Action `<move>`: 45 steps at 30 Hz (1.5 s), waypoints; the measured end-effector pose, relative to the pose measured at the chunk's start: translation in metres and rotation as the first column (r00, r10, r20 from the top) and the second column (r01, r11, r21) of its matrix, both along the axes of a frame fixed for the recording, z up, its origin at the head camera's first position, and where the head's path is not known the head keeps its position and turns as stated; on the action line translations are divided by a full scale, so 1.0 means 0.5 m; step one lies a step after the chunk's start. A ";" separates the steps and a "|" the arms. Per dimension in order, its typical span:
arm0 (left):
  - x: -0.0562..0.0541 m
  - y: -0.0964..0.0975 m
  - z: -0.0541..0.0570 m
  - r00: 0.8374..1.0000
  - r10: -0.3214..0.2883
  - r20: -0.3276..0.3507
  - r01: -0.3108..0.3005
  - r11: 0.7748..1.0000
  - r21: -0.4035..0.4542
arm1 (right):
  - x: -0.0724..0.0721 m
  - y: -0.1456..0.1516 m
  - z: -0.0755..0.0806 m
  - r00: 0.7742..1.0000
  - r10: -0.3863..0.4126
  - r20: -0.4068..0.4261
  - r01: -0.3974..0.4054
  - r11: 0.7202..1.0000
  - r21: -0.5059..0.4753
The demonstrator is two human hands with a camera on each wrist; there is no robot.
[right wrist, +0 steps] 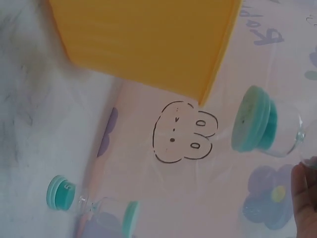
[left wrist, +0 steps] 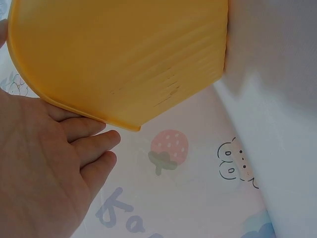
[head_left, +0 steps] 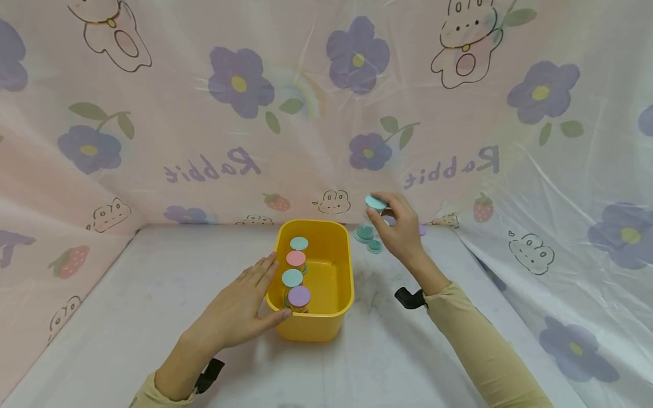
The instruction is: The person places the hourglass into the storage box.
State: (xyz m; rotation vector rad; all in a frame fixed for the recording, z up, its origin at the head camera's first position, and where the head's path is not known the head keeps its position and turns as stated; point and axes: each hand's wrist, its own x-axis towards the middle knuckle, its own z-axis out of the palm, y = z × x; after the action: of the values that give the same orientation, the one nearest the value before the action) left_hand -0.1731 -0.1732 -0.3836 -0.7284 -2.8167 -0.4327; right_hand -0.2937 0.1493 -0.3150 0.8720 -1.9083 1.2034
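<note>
A yellow plastic bin stands on the table. My left hand rests against its left rim with the fingers nearly straight, and the thumb touches the front corner. Along the bin's left side stand several sand timers, topped with light blue, pink and purple caps. To the right of the bin's far end, my right hand holds a teal-capped sand timer above the table, pinching it by thumb and fingers. Its clear glass bulb shows in the right wrist view.
More sand timers are on the table beneath and behind my right hand, with teal and purple ends; the hand partly hides them. A patterned cloth with flowers and rabbits hangs behind and at both sides of the white table.
</note>
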 end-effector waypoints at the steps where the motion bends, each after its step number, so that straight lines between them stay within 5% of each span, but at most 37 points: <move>1: 0.000 0.000 0.000 1.000 0.001 0.001 -0.001 1.000 0.000 | 0.000 -0.003 0.001 1.000 0.005 -0.006 -0.005 1.000 0.001; 12: 0.001 0.001 0.000 1.000 -0.002 0.002 0.002 1.000 0.010 | 0.001 -0.041 0.011 0.999 0.050 -0.019 -0.050 0.998 0.026; 20: -0.001 0.000 0.001 1.000 -0.009 -0.007 0.009 1.000 0.004 | -0.055 -0.058 -0.032 0.995 0.092 -0.028 -0.091 0.995 0.047; 29: -0.002 0.000 0.003 1.000 -0.006 -0.004 0.006 1.000 0.006 | -0.074 -0.077 -0.049 0.991 0.133 0.031 -0.137 0.979 0.152; 38: -0.002 0.000 0.003 1.000 -0.005 0.005 0.005 1.000 0.008 | -0.083 -0.088 -0.067 0.969 0.089 0.230 -0.165 0.929 0.333; 45: -0.003 -0.002 0.001 1.000 -0.007 -0.003 0.007 1.000 0.012 | -0.094 -0.098 -0.078 0.946 -0.002 0.325 -0.174 0.841 0.513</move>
State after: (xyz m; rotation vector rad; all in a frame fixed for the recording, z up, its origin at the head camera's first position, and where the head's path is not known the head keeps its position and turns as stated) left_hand -0.1746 -0.1741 -0.3829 -0.7364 -2.8073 -0.4490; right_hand -0.3404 0.1003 -0.3540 1.1144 -2.5636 0.8979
